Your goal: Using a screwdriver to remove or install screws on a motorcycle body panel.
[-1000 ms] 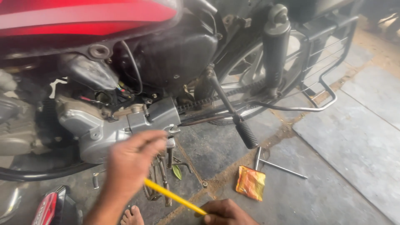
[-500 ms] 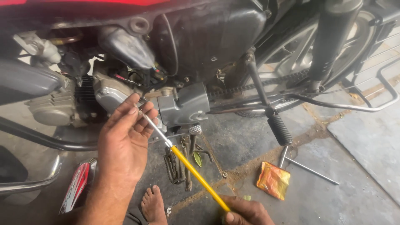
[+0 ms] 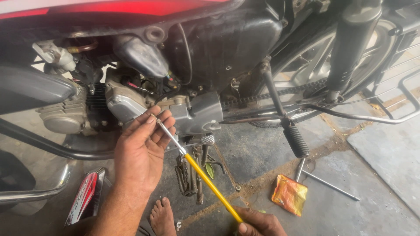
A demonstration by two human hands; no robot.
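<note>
A motorcycle's grey engine (image 3: 127,102) with its side cover (image 3: 199,114) fills the upper view. My right hand (image 3: 258,223) at the bottom edge grips the yellow handle of a long screwdriver (image 3: 212,185). Its steel shaft runs up and left to the engine case. My left hand (image 3: 142,150) pinches the shaft near the tip, fingers curled around it, just left of the side cover. A bare foot (image 3: 162,216) shows below my left hand.
A black kick lever (image 3: 286,120) slants down to the right of the cover. Several tools (image 3: 190,175) lie on the floor under the engine. A crumpled orange wrapper (image 3: 289,194) and a thin metal rod (image 3: 330,185) lie on the stone floor at right. A red panel piece (image 3: 85,196) lies lower left.
The view has shifted left and closer to the engine. My left hand took the screwdriver shaft and now guides its tip against the engine case.
</note>
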